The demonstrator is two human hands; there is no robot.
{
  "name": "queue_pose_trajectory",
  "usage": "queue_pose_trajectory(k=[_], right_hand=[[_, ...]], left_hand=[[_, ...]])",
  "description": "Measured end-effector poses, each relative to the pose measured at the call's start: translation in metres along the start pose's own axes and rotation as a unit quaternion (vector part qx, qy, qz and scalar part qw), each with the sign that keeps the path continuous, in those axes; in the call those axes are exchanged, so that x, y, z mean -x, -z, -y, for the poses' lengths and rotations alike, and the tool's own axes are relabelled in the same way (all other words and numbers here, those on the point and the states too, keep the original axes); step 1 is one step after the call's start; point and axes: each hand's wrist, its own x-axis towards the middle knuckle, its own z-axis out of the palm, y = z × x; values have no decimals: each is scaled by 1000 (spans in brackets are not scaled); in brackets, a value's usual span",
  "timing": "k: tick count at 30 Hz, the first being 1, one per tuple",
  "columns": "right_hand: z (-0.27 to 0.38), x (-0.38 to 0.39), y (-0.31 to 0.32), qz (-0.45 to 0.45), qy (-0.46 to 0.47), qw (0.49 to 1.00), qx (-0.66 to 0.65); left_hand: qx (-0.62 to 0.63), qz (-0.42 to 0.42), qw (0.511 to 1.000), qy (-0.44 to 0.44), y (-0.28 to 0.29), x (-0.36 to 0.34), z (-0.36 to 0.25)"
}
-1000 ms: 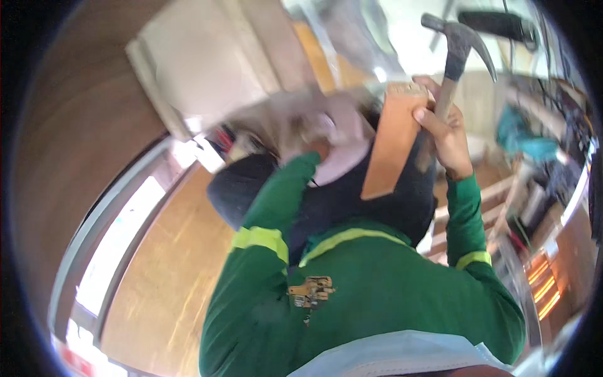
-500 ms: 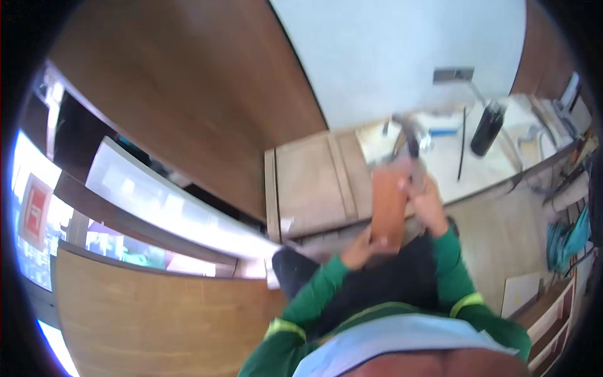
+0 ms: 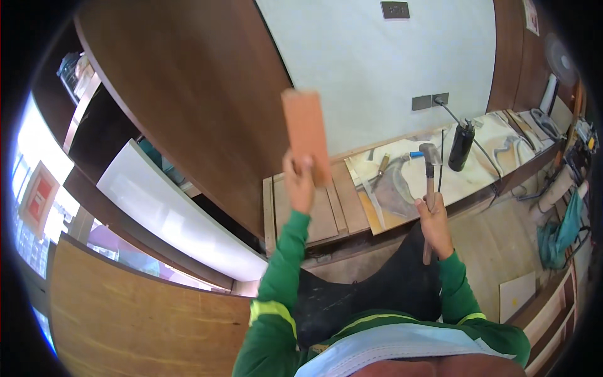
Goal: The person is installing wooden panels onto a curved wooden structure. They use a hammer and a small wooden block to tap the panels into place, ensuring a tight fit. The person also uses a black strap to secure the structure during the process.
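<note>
You're holding the orange-brown block [image 3: 306,129] up in front of you, and your left grip [image 3: 299,185] is pinching its lower end, the thumb pressing on the near face. The block is standing nearly upright, its top leaning a little left, and it's showing against the dark brown panel [image 3: 207,94] and the white wall [image 3: 383,63], well apart from the hammer [image 3: 430,182]. Over on the other side, your right grip [image 3: 438,227] is closing round the hammer's wooden handle; the head is pointing up and the handle's end is poking out below your fist. Beyond it, the low table [image 3: 531,168] is carrying a black bottle [image 3: 461,149] standing upright, a thin black rod [image 3: 441,166] just beside it, and a wooden-handled tool [image 3: 382,166] lying farther left. A teal cloth [image 3: 561,232] is hanging at far right.
</note>
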Motion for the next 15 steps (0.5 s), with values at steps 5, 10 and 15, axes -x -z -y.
queue_pose_trajectory(k=[5,10,15], right_hand=[[15,-36,-10,63,-29,994,-79],[73,-81,-18,157,-28,972,-175],[70,-109,-42,189,-22,958,-216]], left_hand=[[51,-53,988,-135,-30,-212,-9],[-13,-108,977,-185,-59,-359,8],[-143,-172,956,-192,-79,-423,44]])
